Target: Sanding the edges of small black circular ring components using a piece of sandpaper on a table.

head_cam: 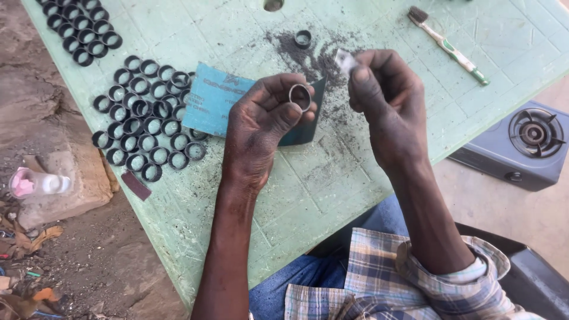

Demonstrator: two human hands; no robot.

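My left hand (264, 127) holds a small shiny metal ring (300, 96) between thumb and fingertips, above a sheet of blue-backed sandpaper (216, 98). My right hand (385, 98) pinches a small folded grey scrap of abrasive paper (345, 60) just to the right of the ring, not touching it. Both hands hover over a pale green table (332, 178) dusted with dark filings (314, 59). One dark ring (303, 39) lies alone in the filings.
Several dark rings (145, 115) lie grouped at the left, with more (80, 26) at the top left corner. A toothbrush (447, 46) lies at the upper right. A small gas stove (521, 145) sits on the ground to the right. A dark strip (136, 185) lies near the table's left edge.
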